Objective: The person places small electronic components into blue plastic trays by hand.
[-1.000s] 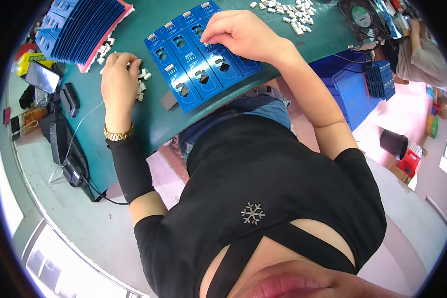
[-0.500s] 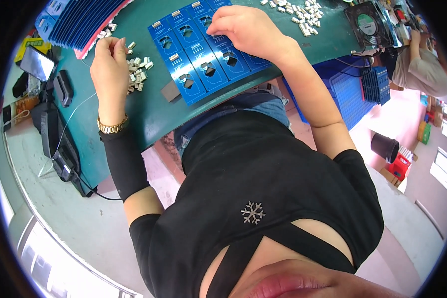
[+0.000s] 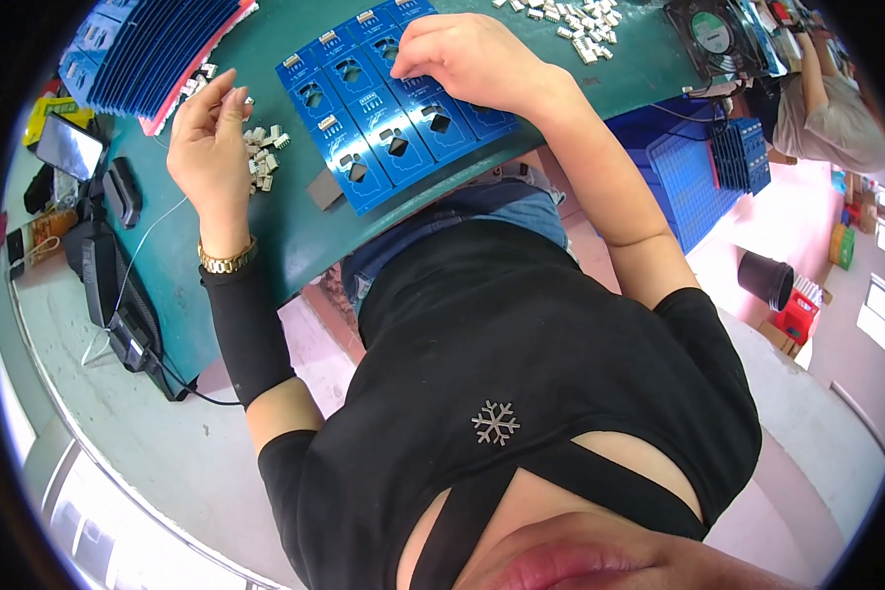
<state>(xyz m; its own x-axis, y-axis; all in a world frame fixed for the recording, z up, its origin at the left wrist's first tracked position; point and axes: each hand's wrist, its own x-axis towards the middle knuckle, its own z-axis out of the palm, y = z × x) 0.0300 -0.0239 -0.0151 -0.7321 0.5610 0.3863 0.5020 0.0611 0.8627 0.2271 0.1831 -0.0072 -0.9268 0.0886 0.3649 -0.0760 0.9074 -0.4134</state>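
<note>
A blue circuit board panel (image 3: 369, 128) lies on the green table in front of me. Square cutouts mark its sections, and small white connectors (image 3: 327, 122) stand on several of them. My right hand (image 3: 472, 61) is over the panel's upper right, its fingers pinched together close to the surface. Whatever they hold is hidden. My left hand (image 3: 209, 147) hovers left of the panel, beside a loose pile of white connectors (image 3: 264, 157). Its thumb and forefinger are apart, and I see nothing between them.
Blue boards (image 3: 162, 64) stand in a row at upper left. More white connectors (image 3: 590, 25) are scattered at the far right, near a black fan (image 3: 713, 39). A phone (image 3: 71, 146) stands at the left. Beyond the table's right side is a blue crate (image 3: 693, 182); another person (image 3: 836, 108) sits farther off.
My left hand has lifted slightly and its thumb and forefinger have spread. My right hand stays pinched over the panel. The whole view has shifted a little.
</note>
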